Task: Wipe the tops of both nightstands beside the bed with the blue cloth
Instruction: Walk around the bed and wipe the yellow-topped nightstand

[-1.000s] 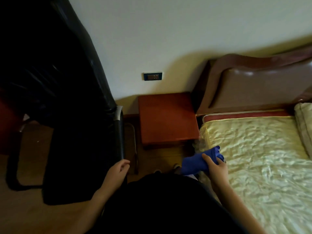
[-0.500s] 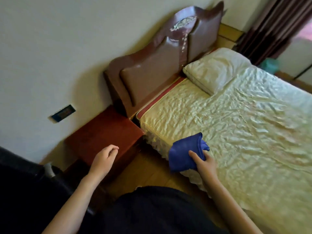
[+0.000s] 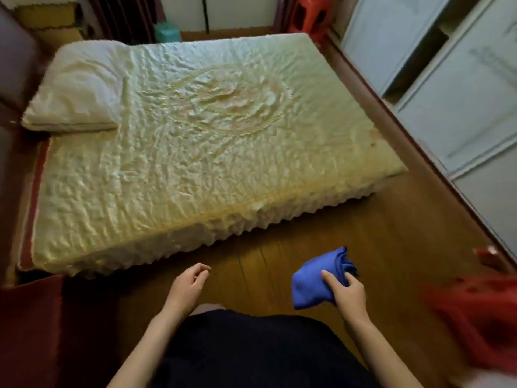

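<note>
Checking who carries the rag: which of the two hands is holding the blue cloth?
The right hand holds the bunched blue cloth over the wooden floor. The left hand is empty, fingers loosely curled.

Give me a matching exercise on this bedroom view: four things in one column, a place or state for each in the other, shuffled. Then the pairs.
Things:
1. blue cloth
2. pillow
3. left hand
4. red stool

Places or states:
A. empty, fingers loosely curled
B. beyond the bed's far corner
C. bunched in the right hand
D. lying on the bed

Pairs: 1-C, 2-D, 3-A, 4-B
</note>
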`<state>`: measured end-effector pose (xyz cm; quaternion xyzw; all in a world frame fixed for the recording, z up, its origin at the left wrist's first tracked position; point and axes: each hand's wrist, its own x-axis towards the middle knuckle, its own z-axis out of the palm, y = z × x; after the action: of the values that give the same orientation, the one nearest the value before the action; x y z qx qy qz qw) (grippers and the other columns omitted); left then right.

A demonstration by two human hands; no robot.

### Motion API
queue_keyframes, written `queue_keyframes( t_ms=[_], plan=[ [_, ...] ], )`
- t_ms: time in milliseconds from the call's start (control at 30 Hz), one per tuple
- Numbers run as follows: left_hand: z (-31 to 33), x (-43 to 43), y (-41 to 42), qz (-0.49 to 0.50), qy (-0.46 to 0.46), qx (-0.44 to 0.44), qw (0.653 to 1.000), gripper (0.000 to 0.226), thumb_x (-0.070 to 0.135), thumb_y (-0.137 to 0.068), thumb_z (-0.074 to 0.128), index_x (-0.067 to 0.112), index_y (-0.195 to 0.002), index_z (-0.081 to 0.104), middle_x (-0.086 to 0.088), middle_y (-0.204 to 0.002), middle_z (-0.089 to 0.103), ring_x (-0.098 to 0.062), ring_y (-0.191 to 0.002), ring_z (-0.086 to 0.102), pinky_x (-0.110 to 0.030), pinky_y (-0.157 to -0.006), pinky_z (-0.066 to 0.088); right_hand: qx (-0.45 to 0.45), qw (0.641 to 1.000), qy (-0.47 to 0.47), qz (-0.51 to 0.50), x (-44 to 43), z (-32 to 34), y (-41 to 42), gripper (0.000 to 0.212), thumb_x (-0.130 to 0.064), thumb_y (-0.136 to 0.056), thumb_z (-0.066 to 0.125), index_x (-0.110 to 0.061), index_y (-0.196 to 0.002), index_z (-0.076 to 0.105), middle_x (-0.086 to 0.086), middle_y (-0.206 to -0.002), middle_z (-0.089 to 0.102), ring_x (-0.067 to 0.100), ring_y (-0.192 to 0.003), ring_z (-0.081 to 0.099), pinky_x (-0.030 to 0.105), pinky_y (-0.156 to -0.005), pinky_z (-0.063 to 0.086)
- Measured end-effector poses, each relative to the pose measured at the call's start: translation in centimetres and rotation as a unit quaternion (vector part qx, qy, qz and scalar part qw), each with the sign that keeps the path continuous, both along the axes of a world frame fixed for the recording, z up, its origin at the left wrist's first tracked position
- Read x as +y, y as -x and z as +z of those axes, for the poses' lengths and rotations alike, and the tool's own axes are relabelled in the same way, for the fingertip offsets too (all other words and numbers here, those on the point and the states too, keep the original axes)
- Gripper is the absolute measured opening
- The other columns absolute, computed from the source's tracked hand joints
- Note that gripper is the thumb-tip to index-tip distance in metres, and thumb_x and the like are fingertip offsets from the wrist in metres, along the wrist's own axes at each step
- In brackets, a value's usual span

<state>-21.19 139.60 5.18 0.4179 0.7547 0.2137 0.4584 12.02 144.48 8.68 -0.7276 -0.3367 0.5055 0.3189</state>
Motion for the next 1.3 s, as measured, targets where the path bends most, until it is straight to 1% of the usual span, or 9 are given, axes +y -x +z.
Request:
queue_keyframes(
  t_ms=[133,267,400,533,633,767,967,1133,1300],
  plan=[
    [0.4,4.9,-8.2,-0.132,0.006,-0.014,0.991,0.015,0.027,-0.097,0.048,0.03,-0.105,0.061,0.013,-0.099,0.062,-0.005,-0.094,0.059,-0.018,-0.069,0.044,0.002,0.987,0.007,-0.161,-4.7,-0.6,-8.7,0.022,-0.012,-0.085,0.072,-0.007,-0.105,0.066,0.014,-0.103,0.071,0.032,-0.096,0.067,0.042,-0.08,0.053],
    [0.6,9.6,-13.9,-0.226,0.008,0.008,0.974,0.018,0.028,-0.097,0.049,0.028,-0.107,0.064,0.01,-0.101,0.065,-0.006,-0.095,0.06,-0.023,-0.073,0.046,0.025,0.958,0.019,-0.285,-7.6,-1.4,-14.3,0.035,-0.013,-0.087,0.07,-0.001,-0.119,0.062,0.015,-0.11,0.066,0.03,-0.094,0.063,0.038,-0.077,0.046],
    [-0.3,13.6,-17.6,-0.297,0.016,0.05,0.953,0.019,0.027,-0.097,0.048,0.026,-0.109,0.064,0.009,-0.102,0.066,-0.006,-0.094,0.059,-0.02,-0.073,0.042,0.052,0.932,0.014,-0.358,-6.8,-2.0,-17.8,0.032,-0.012,-0.088,0.069,-0.003,-0.118,0.062,0.013,-0.109,0.066,0.027,-0.092,0.064,0.035,-0.071,0.049],
    [-2.1,19.4,-21.6,-0.315,0.039,0.07,0.946,0.017,0.025,-0.097,0.049,0.029,-0.101,0.065,0.007,-0.099,0.068,-0.012,-0.093,0.063,-0.029,-0.077,0.047,0.062,0.918,0.012,-0.393,-1.6,-3.7,-22.4,0.028,-0.015,-0.086,0.072,-0.007,-0.112,0.066,0.013,-0.109,0.07,0.03,-0.099,0.067,0.043,-0.081,0.053],
    [-3.2,25.0,-25.2,-0.298,0.041,0.082,0.95,0.019,0.022,-0.095,0.051,0.036,-0.089,0.063,0.006,-0.094,0.07,-0.017,-0.092,0.065,-0.036,-0.082,0.05,0.066,0.916,-0.002,-0.396,4.4,-4.5,-26.9,0.023,-0.013,-0.085,0.072,-0.01,-0.107,0.066,0.011,-0.106,0.07,0.029,-0.097,0.067,0.041,-0.081,0.053],
    [-3.4,33.6,-31.9,-0.308,0.047,0.082,0.947,0.024,0.024,-0.095,0.05,0.042,-0.083,0.061,0.005,-0.094,0.071,-0.019,-0.092,0.067,-0.04,-0.084,0.052,0.048,0.915,0.003,-0.401,11.8,-4.3,-33.7,0.032,-0.013,-0.084,0.073,-0.005,-0.114,0.066,0.013,-0.108,0.071,0.029,-0.095,0.068,0.042,-0.082,0.054],
    [0.7,44.5,-49.0,-0.415,0.04,0.053,0.907,0.022,0.029,-0.097,0.047,0.025,-0.11,0.065,0.004,-0.103,0.065,-0.013,-0.089,0.06,-0.03,-0.08,0.047,0.002,0.898,0.015,-0.439,17.5,-1.9,-45.3,0.036,-0.017,-0.084,0.074,-0.006,-0.118,0.066,0.011,-0.106,0.07,0.03,-0.096,0.067,0.041,-0.082,0.052],
    [2.4,51.2,-63.2,-0.494,0.02,0.036,0.869,0.023,0.029,-0.098,0.045,0.025,-0.113,0.063,0.009,-0.098,0.06,-0.01,-0.087,0.057,-0.026,-0.077,0.044,-0.014,0.858,0.019,-0.513,19.5,-1.5,-56.2,0.021,-0.015,-0.084,0.073,-0.01,-0.103,0.067,0.016,-0.101,0.067,0.031,-0.087,0.062,0.04,-0.076,0.047],
    [1.3,56.7,-74.6,-0.484,0.011,0.051,0.873,0.026,0.028,-0.099,0.045,0.022,-0.117,0.062,0.008,-0.111,0.06,-0.014,-0.106,0.057,-0.028,-0.09,0.044,-0.03,0.866,0.024,-0.499,25.2,-3.1,-68.8,0.019,-0.017,-0.083,0.073,-0.01,-0.099,0.067,0.019,-0.099,0.068,0.035,-0.086,0.064,0.04,-0.075,0.05]
  ],
)
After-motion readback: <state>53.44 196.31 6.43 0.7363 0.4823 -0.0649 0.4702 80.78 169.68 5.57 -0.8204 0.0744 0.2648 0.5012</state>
